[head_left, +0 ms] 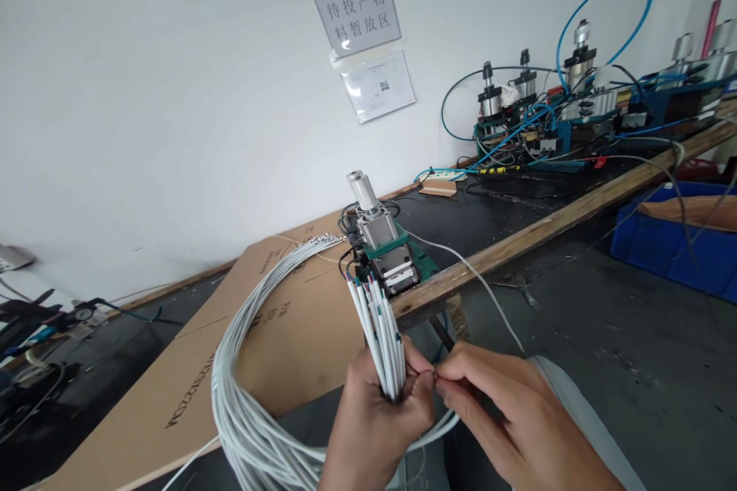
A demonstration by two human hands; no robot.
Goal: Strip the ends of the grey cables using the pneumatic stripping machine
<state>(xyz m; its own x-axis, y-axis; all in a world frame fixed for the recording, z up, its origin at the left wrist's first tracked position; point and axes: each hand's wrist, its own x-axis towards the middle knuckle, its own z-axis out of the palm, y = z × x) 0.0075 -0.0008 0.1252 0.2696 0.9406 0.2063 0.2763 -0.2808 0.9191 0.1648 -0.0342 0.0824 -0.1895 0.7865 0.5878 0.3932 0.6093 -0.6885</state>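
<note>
My left hand (383,418) is wrapped round a bunch of white cables (380,337), whose cut ends point up and show small coloured wires. Close beside its thumb, my right hand (500,406) pinches with thumb and forefinger at something small and dark, too tiny to name. A long coil of the same white cable (230,353) loops from the lower middle over the cardboard and back toward the machine. Just beyond the bunch stands a small pneumatic machine (377,230) with a silver cylinder and a green base.
Flattened cardboard (311,353) covers the near bench. Several pneumatic machines (523,107) with blue hoses stand at the back right. A wooden edge (553,219) borders the black bench. At right is a blue bin (662,245); signs (357,11) hang on the wall.
</note>
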